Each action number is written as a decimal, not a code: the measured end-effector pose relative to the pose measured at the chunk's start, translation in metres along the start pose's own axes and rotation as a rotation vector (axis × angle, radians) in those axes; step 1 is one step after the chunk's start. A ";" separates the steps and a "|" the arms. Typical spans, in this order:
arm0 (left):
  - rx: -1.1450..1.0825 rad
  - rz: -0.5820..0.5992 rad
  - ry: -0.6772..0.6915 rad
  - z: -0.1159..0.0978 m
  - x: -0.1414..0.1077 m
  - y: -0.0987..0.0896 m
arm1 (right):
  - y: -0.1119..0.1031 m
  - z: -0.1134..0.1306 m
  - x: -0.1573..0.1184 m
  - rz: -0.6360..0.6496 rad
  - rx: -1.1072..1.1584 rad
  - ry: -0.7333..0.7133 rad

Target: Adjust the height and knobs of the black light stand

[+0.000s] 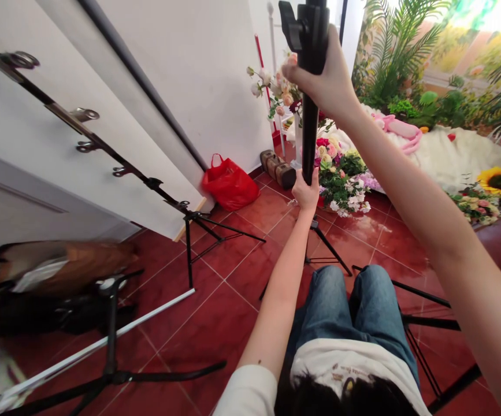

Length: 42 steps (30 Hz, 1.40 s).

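A black light stand point(310, 130) rises upright in front of me, its tripod legs on the red tiled floor. My right hand point(326, 78) is closed around its upper part, just below a black clamp knob point(291, 26). Lower down the same pole, my left hand point(306, 190) is wrapped round the shaft with the thumb up. The top of the stand runs out of the frame. Behind the pole are bunches of artificial flowers point(334, 167).
At left, a white panel hangs by a black stand with clips point(85, 114). A red bag point(230, 182) sits by the wall. Bags point(89, 263), a white pole point(155, 315) and another black stand point(111, 335) occupy the left floor. More stand legs point(432, 320) lie to my right.
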<state>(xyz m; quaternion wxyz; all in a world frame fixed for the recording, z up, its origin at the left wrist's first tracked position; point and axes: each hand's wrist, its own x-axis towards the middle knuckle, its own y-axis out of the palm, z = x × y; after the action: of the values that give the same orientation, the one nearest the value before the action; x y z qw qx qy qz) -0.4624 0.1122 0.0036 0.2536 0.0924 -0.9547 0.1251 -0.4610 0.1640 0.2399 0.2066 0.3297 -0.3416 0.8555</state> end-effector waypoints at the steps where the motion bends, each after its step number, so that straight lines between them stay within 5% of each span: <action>1: 0.002 -0.003 0.002 0.000 0.000 0.000 | -0.002 0.001 -0.009 0.028 0.001 -0.010; 7: 0.000 0.015 0.006 0.004 -0.001 0.002 | -0.013 -0.058 -0.088 0.388 0.014 0.063; 11: -0.033 0.008 0.025 0.007 -0.003 0.004 | -0.017 -0.108 -0.139 0.475 -0.148 0.181; 16: -0.052 -0.017 0.042 0.013 -0.006 0.006 | -0.006 -0.124 -0.173 0.499 -0.193 0.174; 25: -0.045 -0.051 0.048 0.019 -0.005 0.011 | 0.029 -0.145 -0.164 0.404 -0.170 0.239; 34: -0.089 -0.056 0.073 0.016 -0.006 0.009 | 0.066 -0.162 -0.174 0.088 0.510 0.654; 38: -0.088 -0.067 0.080 0.017 -0.006 0.009 | 0.073 -0.159 -0.169 0.020 0.382 0.690; 42: -0.084 -0.053 0.068 0.018 -0.007 0.010 | 0.068 -0.161 -0.154 0.090 0.192 0.786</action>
<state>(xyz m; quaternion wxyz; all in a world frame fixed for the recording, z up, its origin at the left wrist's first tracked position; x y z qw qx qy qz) -0.4676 0.1172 -0.0173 0.2929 0.1025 -0.9472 0.0812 -0.4605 0.2140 0.0127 0.2521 -0.0202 -0.1692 0.9526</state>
